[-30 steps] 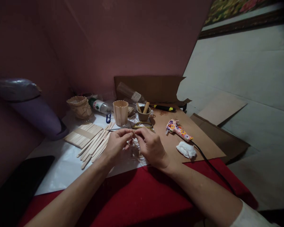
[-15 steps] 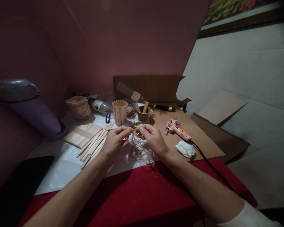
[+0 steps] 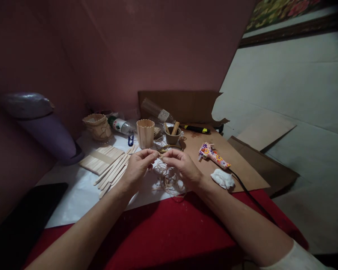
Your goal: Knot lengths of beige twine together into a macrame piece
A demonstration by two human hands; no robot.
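My left hand [image 3: 141, 165] and my right hand [image 3: 183, 165] meet fingertip to fingertip over the middle of the table. Both pinch a thin strand of brown twine [image 3: 169, 182], whose loose, tangled loops hang and lie below the fingers. Behind the hands stands a cup made of craft sticks [image 3: 145, 135]. A small pot [image 3: 172, 138] with short sticks in it is just to its right. Loose craft sticks [image 3: 112, 174] lie fanned out left of my left hand, beside a banded bundle of sticks [image 3: 92, 165].
To the right, a flower-patterned glue gun [image 3: 212, 154] lies on cardboard [image 3: 242, 172], near a crumpled white cloth [image 3: 222, 178]. A yellow-black cutter [image 3: 195, 129], plastic bottles [image 3: 119, 125] and a twine-trimmed pot [image 3: 98, 128] stand or lie behind. Red cloth [image 3: 163, 225] covers the front.
My fingertips have drawn closer together on the twine. A thin metal tip beside my left hand no longer shows. The whole view has shifted slightly.
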